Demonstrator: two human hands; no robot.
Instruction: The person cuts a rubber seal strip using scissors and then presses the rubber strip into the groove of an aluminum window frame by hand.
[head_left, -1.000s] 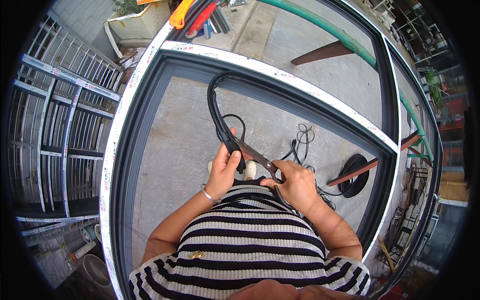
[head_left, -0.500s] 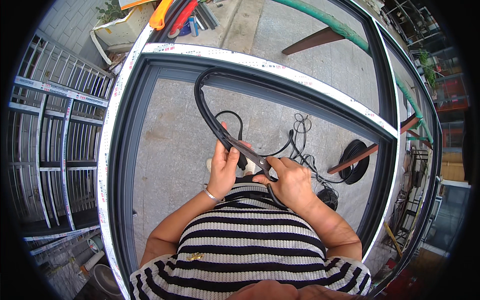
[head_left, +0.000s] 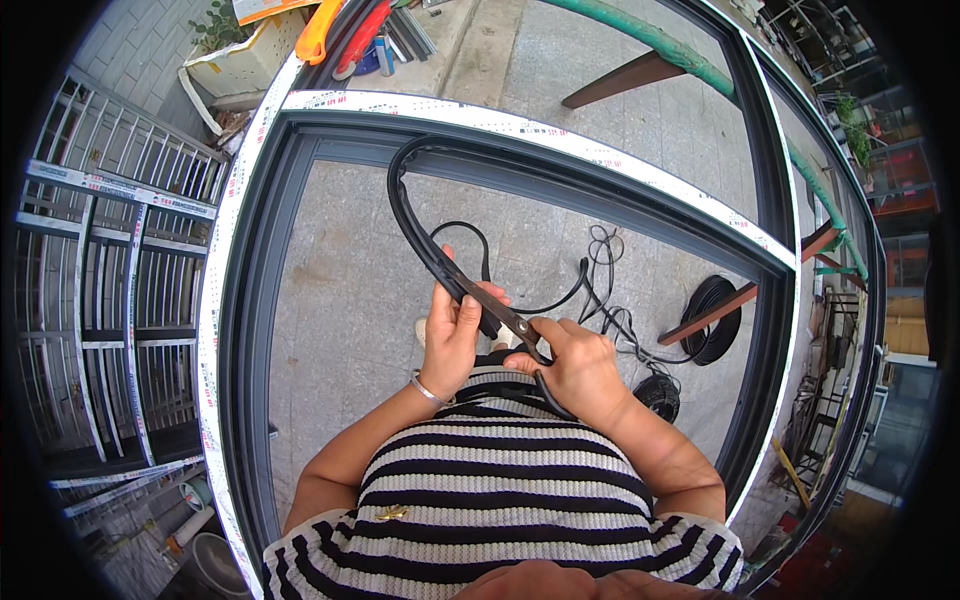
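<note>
A black rubber sealing strip (head_left: 401, 205) arches up from my left hand (head_left: 450, 335) and bends over to the dark frame's (head_left: 620, 198) far inner edge. My left hand is closed around the strip, thumb uppermost. My right hand (head_left: 580, 365) grips a pair of dark metal scissors (head_left: 497, 308) by its handles. Their blades point up and left, lying against the strip at my left fingers. The blades look almost closed; whether they bite into the strip, I cannot tell. Below my left hand the strip's lower part is partly hidden.
White printed film (head_left: 212, 330) covers the frame's faces. On the paving lie a black coil (head_left: 712, 320), tangled black strip (head_left: 590, 290) and a second coil (head_left: 657, 396). A brown bar (head_left: 708, 314) crosses the first coil. Orange-handled tool (head_left: 316, 35) rests at the far left corner.
The scissor blades have come closer together as my right fingers drew in slightly. My left hand and the arched strip have hardly moved.
</note>
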